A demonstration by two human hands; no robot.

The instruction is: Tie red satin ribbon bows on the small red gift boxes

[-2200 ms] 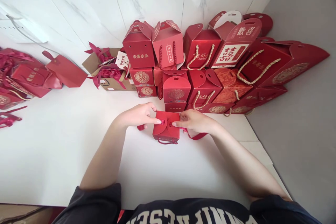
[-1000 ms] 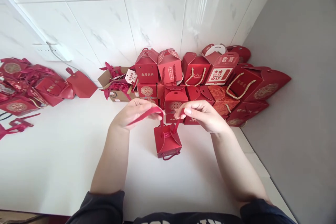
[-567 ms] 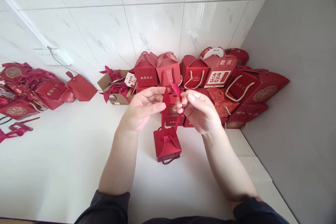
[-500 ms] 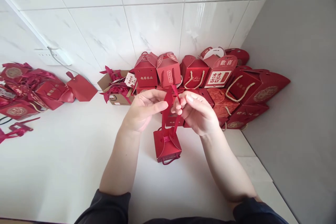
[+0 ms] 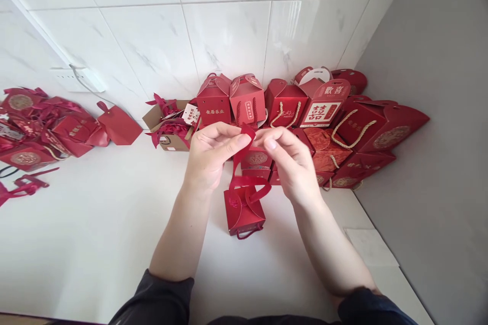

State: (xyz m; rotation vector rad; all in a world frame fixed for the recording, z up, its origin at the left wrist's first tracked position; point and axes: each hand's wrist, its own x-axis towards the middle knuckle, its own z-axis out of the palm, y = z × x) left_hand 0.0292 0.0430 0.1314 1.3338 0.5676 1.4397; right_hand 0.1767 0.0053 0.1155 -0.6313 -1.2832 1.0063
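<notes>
A small red gift box (image 5: 244, 218) with a dark red cord handle stands on the white table, its top flaps folded together. A red ribbon (image 5: 239, 160) runs through its top, with one length rising to my left hand and another looping out to the right above the box. My left hand (image 5: 213, 155) pinches the ribbon between thumb and fingers. Close beside it, my right hand (image 5: 293, 157) has bent fingers reaching to the ribbon near the left fingertips. Its thumb is apart from the fingers, and no ribbon shows between them.
Stacked red gift boxes (image 5: 324, 111), some with rope handles, line the tiled wall. A cardboard box (image 5: 173, 142) of ribbons sits left of them. More red boxes (image 5: 72, 132) and a loose ribbon (image 5: 28, 188) lie at the far left. A grey wall (image 5: 430, 162) bounds the right.
The ribbon length held near my right hand has dropped into a loop over the box. My right fingers have moved toward my left fingertips. The view has shifted slightly.
</notes>
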